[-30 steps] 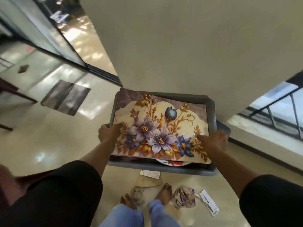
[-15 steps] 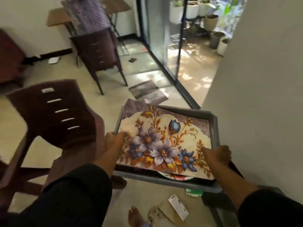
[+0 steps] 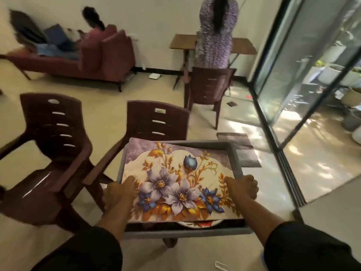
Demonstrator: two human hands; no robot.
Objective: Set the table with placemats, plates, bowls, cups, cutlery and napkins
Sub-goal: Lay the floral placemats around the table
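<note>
I carry a grey tray (image 3: 237, 161) in front of me with both hands. A floral placemat (image 3: 175, 182) with purple and blue flowers lies on top and covers most of what is in the tray. The rim of a plate (image 3: 195, 224) peeks out under the placemat's near edge. My left hand (image 3: 119, 192) grips the tray's left side, thumb pressed on the placemat. My right hand (image 3: 242, 187) grips the right side, fingers curled over the rim. Other tableware is hidden.
Two dark brown plastic chairs (image 3: 52, 153) (image 3: 156, 122) stand just ahead on the left. A third chair (image 3: 211, 87) and a wooden table (image 3: 242, 45) with a person standing at it are farther off. A red sofa (image 3: 105, 55) holds another person. Glass sliding doors (image 3: 293, 85) run along the right; a doormat (image 3: 244, 149) lies there.
The view has swung left from the white wall into the room, bringing chairs, sofa and table into sight. Both hands keep the same hold on the tray.
</note>
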